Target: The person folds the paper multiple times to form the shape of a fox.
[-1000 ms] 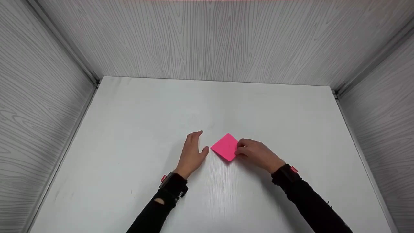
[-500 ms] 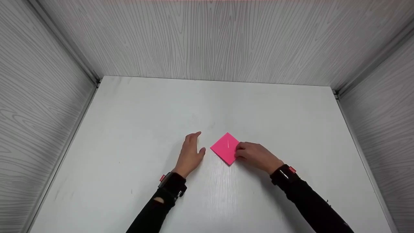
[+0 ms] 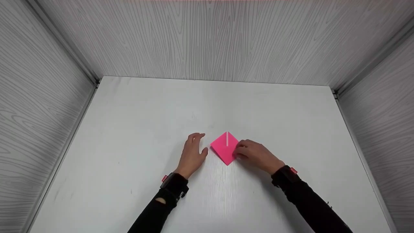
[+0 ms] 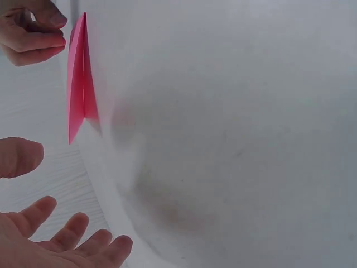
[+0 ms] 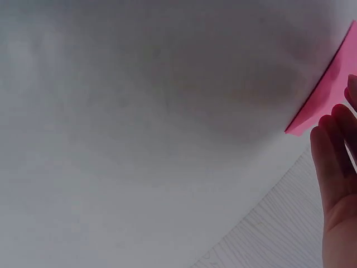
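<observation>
A small square of folded pink paper (image 3: 223, 149) sits on the white table like a diamond, one corner toward me. A narrow white gap runs from its far corner to near its middle. In the left wrist view the layers of the pink paper (image 4: 78, 84) spread apart like a tent. The right hand (image 3: 257, 155) has curled fingers at the paper's right corner, hiding that corner, and pinches it there. To the left of the paper the left hand (image 3: 190, 155) hovers with fingers loosely bent and thumb apart, holding nothing. Its fingers (image 4: 72, 229) are spread in the left wrist view.
The white tabletop (image 3: 145, 106) carries faint smudges. Grey wood-grain panels close it in at the back (image 3: 207, 38), the left (image 3: 38, 113) and the right (image 3: 381, 113). Both wrists wear black bands below dark sleeves.
The near part of the pink paper has settled lower, and a white gap has appeared and widened at its far half. The right fingers have shifted slightly left; the left hand barely moves.
</observation>
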The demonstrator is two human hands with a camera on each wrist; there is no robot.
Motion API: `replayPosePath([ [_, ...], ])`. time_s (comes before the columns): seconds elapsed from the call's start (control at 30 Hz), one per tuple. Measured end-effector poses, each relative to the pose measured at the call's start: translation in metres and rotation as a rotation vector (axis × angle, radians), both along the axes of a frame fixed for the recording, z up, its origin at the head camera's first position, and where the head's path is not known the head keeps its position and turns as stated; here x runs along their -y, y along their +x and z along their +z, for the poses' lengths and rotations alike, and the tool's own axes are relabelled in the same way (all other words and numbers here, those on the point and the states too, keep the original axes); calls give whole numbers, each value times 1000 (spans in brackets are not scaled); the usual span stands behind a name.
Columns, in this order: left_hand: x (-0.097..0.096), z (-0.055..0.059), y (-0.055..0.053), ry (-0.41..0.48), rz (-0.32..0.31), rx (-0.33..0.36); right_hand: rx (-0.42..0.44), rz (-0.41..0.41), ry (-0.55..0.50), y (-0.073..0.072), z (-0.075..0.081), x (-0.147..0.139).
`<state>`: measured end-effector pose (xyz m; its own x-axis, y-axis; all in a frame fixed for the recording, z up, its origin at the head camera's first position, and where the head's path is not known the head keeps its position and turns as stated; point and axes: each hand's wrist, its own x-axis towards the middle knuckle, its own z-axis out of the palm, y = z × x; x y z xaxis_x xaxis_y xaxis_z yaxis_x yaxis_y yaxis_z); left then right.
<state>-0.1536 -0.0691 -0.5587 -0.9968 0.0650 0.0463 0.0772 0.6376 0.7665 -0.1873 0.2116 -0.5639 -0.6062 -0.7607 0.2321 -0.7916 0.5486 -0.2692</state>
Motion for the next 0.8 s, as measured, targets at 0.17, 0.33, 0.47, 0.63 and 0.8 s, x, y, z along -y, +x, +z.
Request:
replayPosePath([
  [0.17, -9, 1, 2, -61, -8, -109, 85, -163, -56, 3, 0, 7],
  [0.33, -18, -1, 2, -156, -61, -191, 195, -322, -58, 8, -2, 17],
  [0.47, -25, -3, 2, -234, -113, -221, 181, -353, -25, 11, -5, 24],
  [0.63, -34, -4, 0, -326, -191, -181, 154, -325, 61, 11, -6, 30],
  [0.8, -40, -7, -2, -386, -251, -128, 216, -339, 88, 7, -7, 32],
])
